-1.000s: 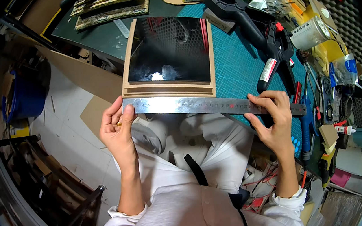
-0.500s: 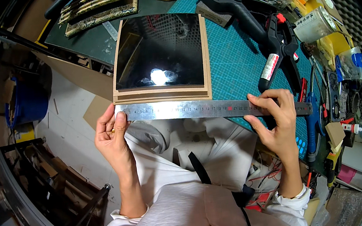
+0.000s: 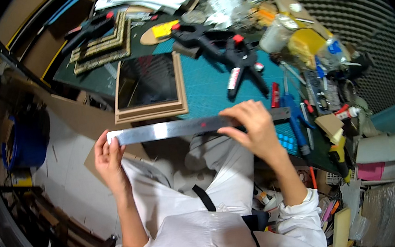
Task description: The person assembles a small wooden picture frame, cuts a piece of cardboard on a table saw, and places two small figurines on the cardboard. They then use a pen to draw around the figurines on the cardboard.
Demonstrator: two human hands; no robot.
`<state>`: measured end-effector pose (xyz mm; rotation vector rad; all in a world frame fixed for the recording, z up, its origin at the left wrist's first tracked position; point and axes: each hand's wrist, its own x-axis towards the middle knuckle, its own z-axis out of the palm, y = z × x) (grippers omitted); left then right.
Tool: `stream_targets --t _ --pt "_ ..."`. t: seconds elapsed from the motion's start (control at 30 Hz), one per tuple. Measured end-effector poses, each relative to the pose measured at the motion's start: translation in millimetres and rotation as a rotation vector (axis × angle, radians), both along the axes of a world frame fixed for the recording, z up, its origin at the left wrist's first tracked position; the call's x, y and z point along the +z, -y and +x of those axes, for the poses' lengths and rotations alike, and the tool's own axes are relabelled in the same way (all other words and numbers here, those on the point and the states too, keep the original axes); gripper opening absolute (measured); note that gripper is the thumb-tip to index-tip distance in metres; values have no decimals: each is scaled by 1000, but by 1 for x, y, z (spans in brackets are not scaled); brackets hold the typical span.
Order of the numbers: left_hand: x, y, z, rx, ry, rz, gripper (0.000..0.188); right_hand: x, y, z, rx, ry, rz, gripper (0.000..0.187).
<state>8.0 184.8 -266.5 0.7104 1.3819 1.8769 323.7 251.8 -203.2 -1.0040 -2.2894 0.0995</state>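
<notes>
A long steel ruler (image 3: pixel 168 130) stretches level between my two hands, just in front of a shallow wooden frame or box (image 3: pixel 152 114). My left hand (image 3: pixel 111 163) pinches the ruler's left end between thumb and fingers. Farther along, toward its right end, my right hand (image 3: pixel 256 128) grips the ruler, thumb below and fingers above. A narrow gap shows between the ruler and the frame's near edge. Inside the frame lies a glossy black panel (image 3: pixel 148 80) that reflects the surroundings. The ruler's markings are blurred.
Under the frame's right side spreads a teal cutting mat (image 3: pixel 203 86). Black spring clamps (image 3: pixel 241 59) lie behind it. Patterned frame pieces (image 3: pixel 102 51) are stacked at the far left. Tools, including a blue-handled one (image 3: pixel 296 121), crowd the right edge. A blue bin (image 3: pixel 25 144) stands on the floor.
The ruler has come away from the frame's near edge toward me, both hands still holding it. The whole view has shifted, showing more of the far side of the table.
</notes>
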Motion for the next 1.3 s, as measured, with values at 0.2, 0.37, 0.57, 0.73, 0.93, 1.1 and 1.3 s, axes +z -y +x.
stream_targets --t 0.2,0.37,0.57,0.73,0.93,1.1,1.3 --pt "27 34 10 -63 100 191 28 41 64 10 -111 -97 -19 32" --pt "20 57 21 -229 69 112 22 59 101 55 -532 -507 -46 28" --pt "-12 64 19 -385 -53 3 23 29 97 168 -763 -585 -40 28" --pt "-56 73 -17 -385 -123 -190 18 18 96 185 -589 -1053 -539 27" --pt "-140 77 -65 -64 -491 -297 14 39 112 161 -465 -1160 -436 28" --pt "-181 89 -81 71 -708 -230 11 62 130 118 -378 -1058 -296 40" --pt "-175 84 -66 78 -729 -263 8 88 132 112 40 -1054 -138 32"
